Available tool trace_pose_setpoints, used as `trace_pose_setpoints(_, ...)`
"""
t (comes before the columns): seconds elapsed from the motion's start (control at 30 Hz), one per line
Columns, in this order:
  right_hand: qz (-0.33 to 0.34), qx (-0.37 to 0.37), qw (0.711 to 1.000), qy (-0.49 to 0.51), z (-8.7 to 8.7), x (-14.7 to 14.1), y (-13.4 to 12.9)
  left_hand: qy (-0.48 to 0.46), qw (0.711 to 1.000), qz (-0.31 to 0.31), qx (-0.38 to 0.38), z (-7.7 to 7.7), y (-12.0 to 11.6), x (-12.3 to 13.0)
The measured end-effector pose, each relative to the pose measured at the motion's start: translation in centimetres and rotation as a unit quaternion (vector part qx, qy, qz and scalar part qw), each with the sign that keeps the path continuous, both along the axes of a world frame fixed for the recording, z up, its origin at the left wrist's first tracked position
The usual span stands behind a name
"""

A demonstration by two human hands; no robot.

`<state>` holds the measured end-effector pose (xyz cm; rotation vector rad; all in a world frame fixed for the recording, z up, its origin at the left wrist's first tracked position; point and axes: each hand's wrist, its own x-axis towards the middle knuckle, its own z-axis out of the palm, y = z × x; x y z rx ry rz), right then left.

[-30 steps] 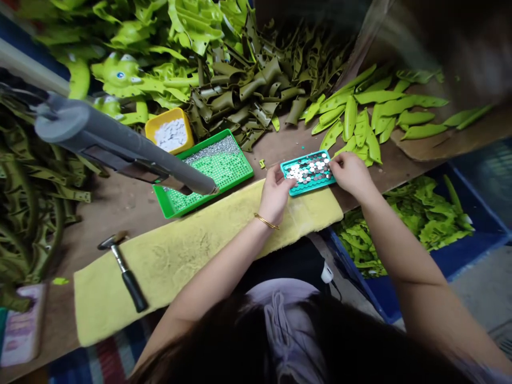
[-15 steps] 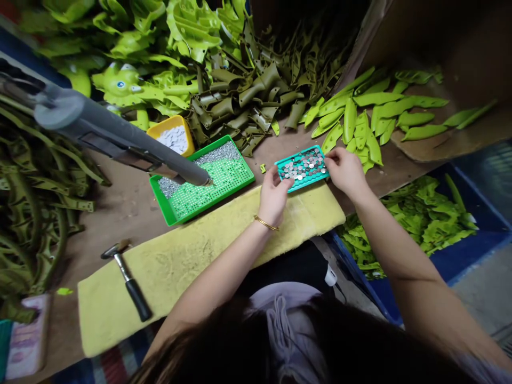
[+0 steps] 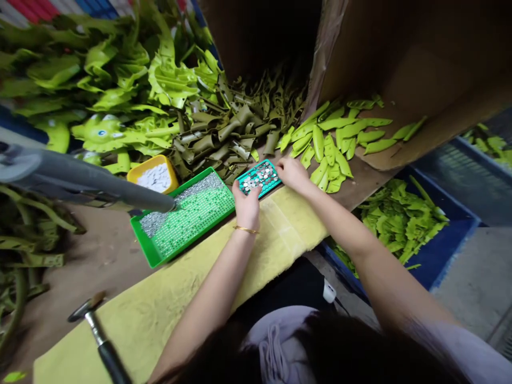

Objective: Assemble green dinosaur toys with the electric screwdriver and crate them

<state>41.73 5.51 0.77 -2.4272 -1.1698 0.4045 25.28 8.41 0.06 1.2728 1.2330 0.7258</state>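
Fingers [image 3: 237, 191] holding teal tray [image 3: 272, 186], nearer green tray [image 3: 143, 244]

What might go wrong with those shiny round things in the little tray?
The discs look loose, so some might spill if the left hand, gripping one end of the teal tray, tips it; the right hand is at the other end. The green tray sits close beside it, so spilled discs could mix with its small silver pieces.
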Motion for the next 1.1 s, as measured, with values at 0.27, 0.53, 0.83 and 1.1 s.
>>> trace_pose_setpoints(0.27,-0.129,0.006,0.984,-0.125,1.8,7.8,-3.4,-0.032,0.986,-0.127,0.106,2.8,-3.4,-3.0)
trace_pose_setpoints(0.53,0.121,0.092,0.984,-0.094,3.8,1.4,6.5,0.053,0.928,-0.282,0.238,5.2,-4.6,-5.7)
trace_pose_setpoints(0.83,-0.28,0.364,0.881,-0.112,0.3,4.3,-17.0,0.11,0.821,-0.439,0.349,0.2,-7.4,-7.6)
trace_pose_setpoints(1.1,-0.427,-0.204,0.874,0.11,-15.8,4.4,-27.2,0.112,0.806,-0.392,0.428,-2.8,-8.9,-5.2)
